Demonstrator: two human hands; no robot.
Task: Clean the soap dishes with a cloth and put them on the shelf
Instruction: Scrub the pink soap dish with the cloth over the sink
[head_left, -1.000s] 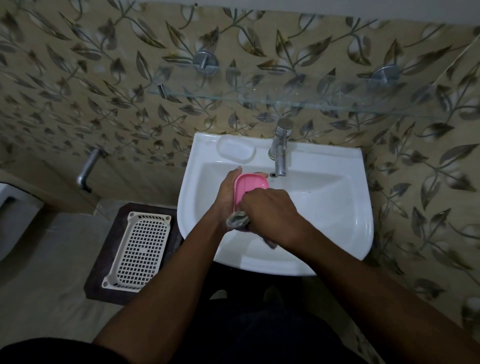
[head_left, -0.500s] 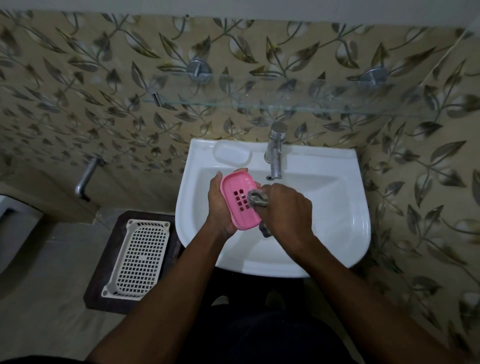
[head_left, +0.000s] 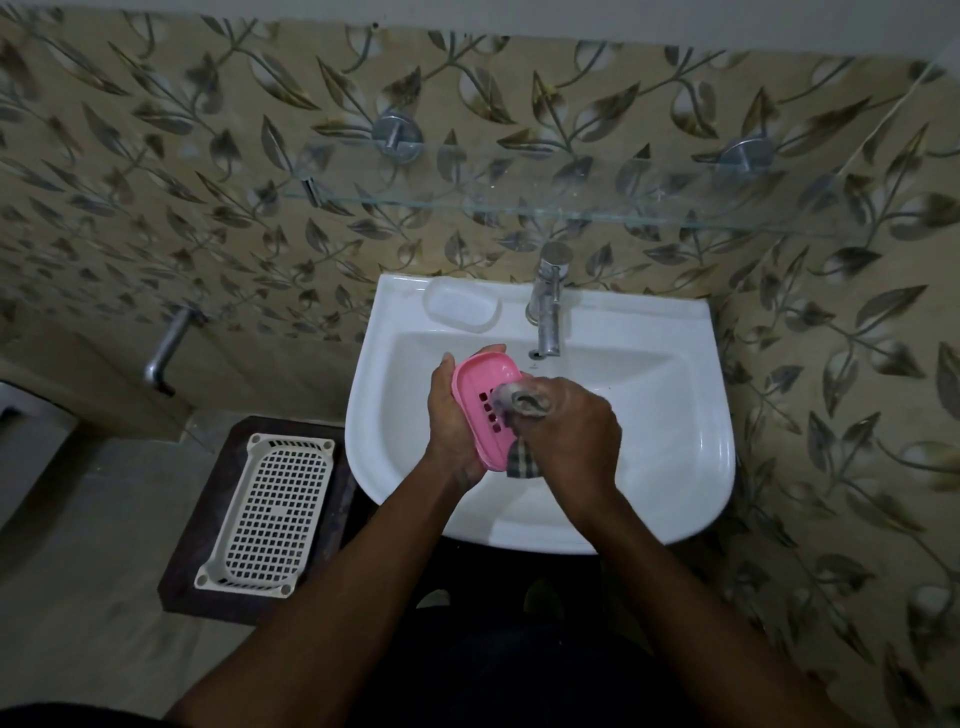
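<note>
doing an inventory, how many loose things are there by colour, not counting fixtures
pink: 1, the pink plastic soap dish
white: 1, the white plastic lattice basket
grey: 1, the grey checked cloth
total: 3

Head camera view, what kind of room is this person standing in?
Most likely a home bathroom: a white ceramic wash basin with a metal tap is fixed to a leaf-patterned tiled wall, with a clear glass shelf mounted above it.

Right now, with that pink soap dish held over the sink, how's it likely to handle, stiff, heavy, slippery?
The pink soap dish looks like thin moulded plastic with drain slots, so probably stiff and light. The left hand supports it alone while the cloth rubs it, suggesting little weight. Its glossy surface could be slippery if wet.
</note>
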